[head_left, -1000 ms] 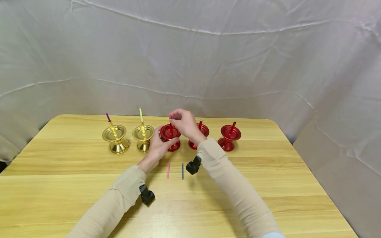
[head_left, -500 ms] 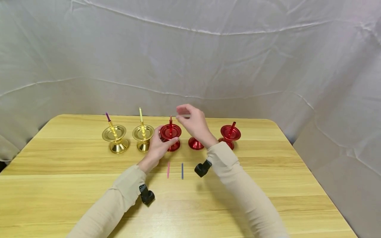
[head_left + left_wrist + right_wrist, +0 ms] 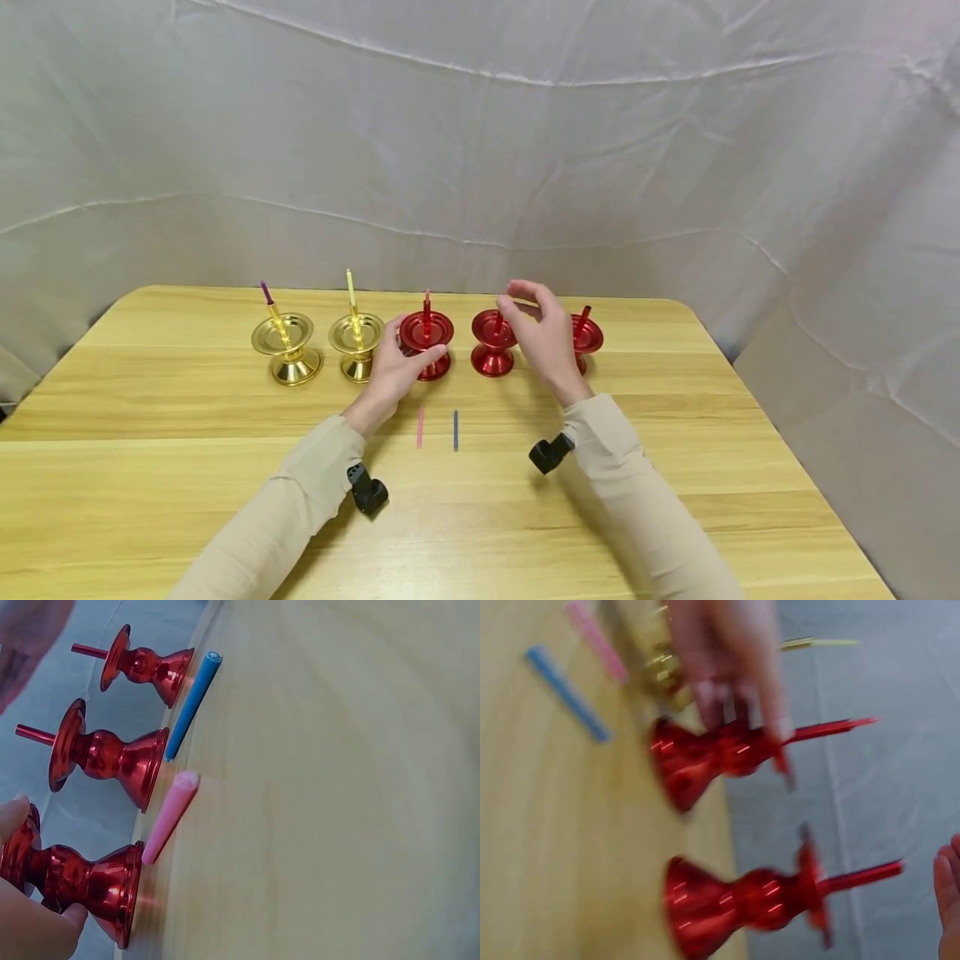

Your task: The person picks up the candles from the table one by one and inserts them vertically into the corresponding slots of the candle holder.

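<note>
My left hand (image 3: 392,373) grips the middle red candle holder (image 3: 435,367) by its side, thumb in front and fingers behind. A short red candle (image 3: 427,296) stands upright in that holder's tube. In the left wrist view, my thumb and fingers wrap the same red holder (image 3: 60,874). My right hand (image 3: 546,342) is in the air with relaxed fingers and nothing between them. It overlaps the second red candle holder (image 3: 492,360) and the far-right one (image 3: 591,337) in the head view. Both of these have bare tubes.
Two gold candle holders stand to the left, one with a purple candle (image 3: 267,293), one with a yellow candle (image 3: 352,287). A pink candle (image 3: 421,427) and a blue candle (image 3: 455,431) lie on the wooden table (image 3: 465,533) in front. A pale cloth hangs behind.
My right hand has let go of the red candle, which stays in the middle holder, and has moved to the right. My left hand keeps its grip on the holder.
</note>
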A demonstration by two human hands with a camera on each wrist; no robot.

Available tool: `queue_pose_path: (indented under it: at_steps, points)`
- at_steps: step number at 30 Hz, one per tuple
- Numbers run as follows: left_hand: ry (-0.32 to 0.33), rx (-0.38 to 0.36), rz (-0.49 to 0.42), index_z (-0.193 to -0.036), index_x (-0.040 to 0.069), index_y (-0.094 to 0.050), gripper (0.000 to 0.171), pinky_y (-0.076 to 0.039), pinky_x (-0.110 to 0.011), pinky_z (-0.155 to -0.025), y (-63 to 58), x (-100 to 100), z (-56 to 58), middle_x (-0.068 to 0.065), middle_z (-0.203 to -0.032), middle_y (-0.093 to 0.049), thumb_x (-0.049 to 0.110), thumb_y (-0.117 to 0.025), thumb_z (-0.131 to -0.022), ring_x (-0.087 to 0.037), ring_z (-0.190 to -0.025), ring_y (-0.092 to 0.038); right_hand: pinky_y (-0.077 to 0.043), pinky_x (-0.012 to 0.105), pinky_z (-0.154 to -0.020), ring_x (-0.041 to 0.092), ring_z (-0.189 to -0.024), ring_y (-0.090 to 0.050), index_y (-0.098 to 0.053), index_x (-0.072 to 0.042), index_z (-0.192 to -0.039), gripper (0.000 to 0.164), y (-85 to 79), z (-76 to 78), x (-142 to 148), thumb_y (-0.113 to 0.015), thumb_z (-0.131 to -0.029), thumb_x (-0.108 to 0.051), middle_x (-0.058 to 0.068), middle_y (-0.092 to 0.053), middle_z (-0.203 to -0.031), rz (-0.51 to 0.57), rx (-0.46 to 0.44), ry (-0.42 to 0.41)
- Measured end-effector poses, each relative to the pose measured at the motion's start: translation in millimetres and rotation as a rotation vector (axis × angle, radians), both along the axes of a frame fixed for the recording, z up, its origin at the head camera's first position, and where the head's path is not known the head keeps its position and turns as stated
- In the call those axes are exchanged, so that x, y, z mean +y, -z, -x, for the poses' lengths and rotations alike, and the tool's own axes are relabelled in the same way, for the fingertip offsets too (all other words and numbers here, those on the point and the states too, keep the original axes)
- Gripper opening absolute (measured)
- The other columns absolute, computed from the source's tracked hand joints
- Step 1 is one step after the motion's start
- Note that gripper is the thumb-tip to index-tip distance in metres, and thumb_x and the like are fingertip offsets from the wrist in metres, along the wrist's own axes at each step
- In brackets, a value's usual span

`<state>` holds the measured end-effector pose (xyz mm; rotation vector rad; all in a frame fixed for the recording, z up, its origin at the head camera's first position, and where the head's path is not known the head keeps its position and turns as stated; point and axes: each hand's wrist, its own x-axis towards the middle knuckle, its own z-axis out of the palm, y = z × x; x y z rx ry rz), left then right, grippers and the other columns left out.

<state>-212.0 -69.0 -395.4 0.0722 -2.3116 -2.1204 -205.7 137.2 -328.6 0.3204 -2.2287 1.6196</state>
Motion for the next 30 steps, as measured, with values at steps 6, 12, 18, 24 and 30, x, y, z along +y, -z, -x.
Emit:
queue_pose_path:
  at_steps: [6, 12, 18, 24, 30]
  points:
    - [-0.005, -0.013, 0.008, -0.148, 0.006, -0.027, 0.082, -0.034, -0.040, -0.108, -0.6, -1, -0.6, -0.015, -0.146, -0.039, 0.013, -0.077, -0.083, -0.029, -0.133, -0.038, -0.041, 0.038, -0.104, 0.031, -0.120, -0.052, -0.056, 0.000, -0.130, 0.052, 25.5, -0.2, 6, -0.074, -0.087, -0.023, 0.016, -0.056, -0.130, -0.155, -0.022, 0.047]
    - [-0.004, -0.008, 0.020, -0.149, 0.005, -0.027, 0.083, -0.034, -0.041, -0.109, -0.9, -1, -0.8, -0.016, -0.147, -0.038, 0.013, -0.077, -0.083, -0.030, -0.133, -0.038, -0.036, 0.044, -0.107, 0.033, -0.129, -0.043, -0.047, -0.004, -0.140, 0.071, 41.4, 5.8, 8, -0.076, -0.083, -0.033, 0.014, -0.047, -0.141, -0.244, -0.167, 0.049]
    - [-0.008, -0.022, -0.005, -0.148, 0.006, -0.028, 0.084, -0.035, -0.040, -0.108, -1.2, -2, -0.9, -0.016, -0.145, -0.040, 0.013, -0.078, -0.081, -0.029, -0.132, -0.040, -0.034, 0.043, -0.109, 0.028, -0.133, -0.040, -0.037, -0.006, -0.147, 0.083, 52.8, 11.3, 9, -0.078, -0.081, -0.034, 0.013, -0.041, -0.147, -0.181, -0.298, -0.006]
    - [-0.015, -0.015, -0.010, -0.146, 0.004, -0.032, 0.084, -0.036, -0.040, -0.107, 0.4, -3, -0.7, -0.015, -0.142, -0.044, 0.013, -0.081, -0.078, -0.029, -0.129, -0.043, -0.037, 0.042, -0.106, 0.028, -0.129, -0.046, -0.034, -0.007, -0.149, 0.086, 62.1, 13.4, 9, -0.079, -0.080, -0.034, 0.014, -0.045, -0.144, -0.173, -0.354, 0.012]
    - [-0.018, -0.010, 0.014, -0.146, 0.004, -0.033, 0.084, -0.036, -0.041, -0.107, -2.0, -1, 1.3, -0.015, -0.142, -0.044, 0.013, -0.082, -0.078, -0.030, -0.129, -0.043, -0.039, 0.040, -0.105, 0.029, -0.128, -0.047, -0.035, -0.006, -0.148, 0.086, 65.7, 16.7, 10, -0.080, -0.079, -0.030, 0.017, -0.048, -0.141, -0.074, -0.373, 0.006]
